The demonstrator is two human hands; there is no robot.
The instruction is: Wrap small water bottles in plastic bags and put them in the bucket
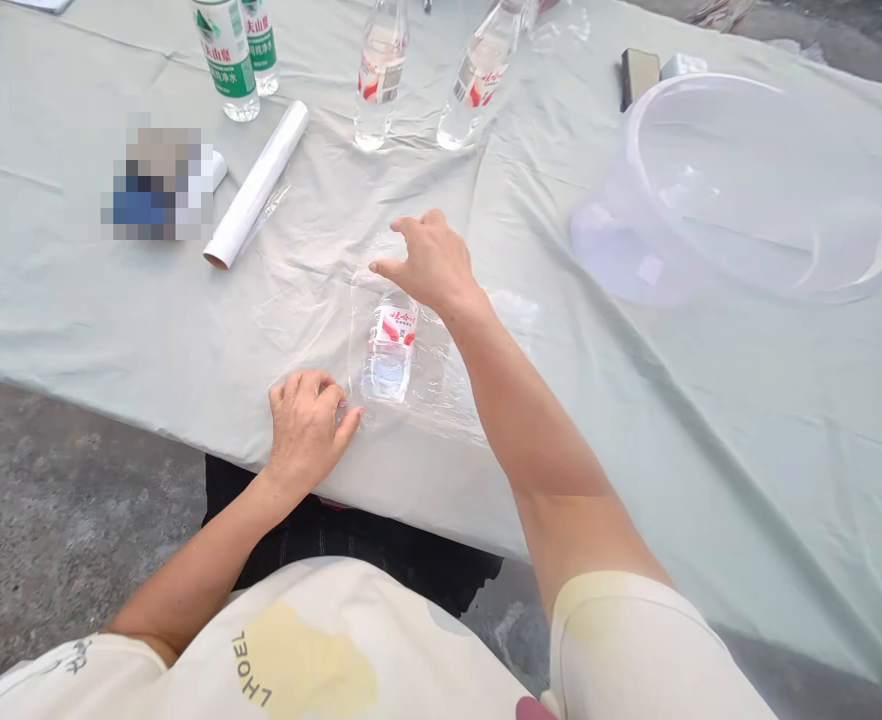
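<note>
A small clear water bottle (pixel 391 343) with a red and white label lies on its side near the table's front edge, on a sheet of clear plastic wrap (pixel 441 375). My left hand (pixel 307 425) rests on the cloth at the bottle's near end, fingers curled and pinching the edge of the wrap. My right hand (pixel 430 262) hovers over the bottle's far end, fingers bent and pinched on the wrap's far edge.
A roll of plastic wrap (pixel 257 185) lies to the left. Two green-label bottles (pixel 226 55) and two red-label bottles (pixel 381 70) stand at the back. A large clear plastic basin (pixel 741 190) sits at the right on the pale green tablecloth (pixel 711 420).
</note>
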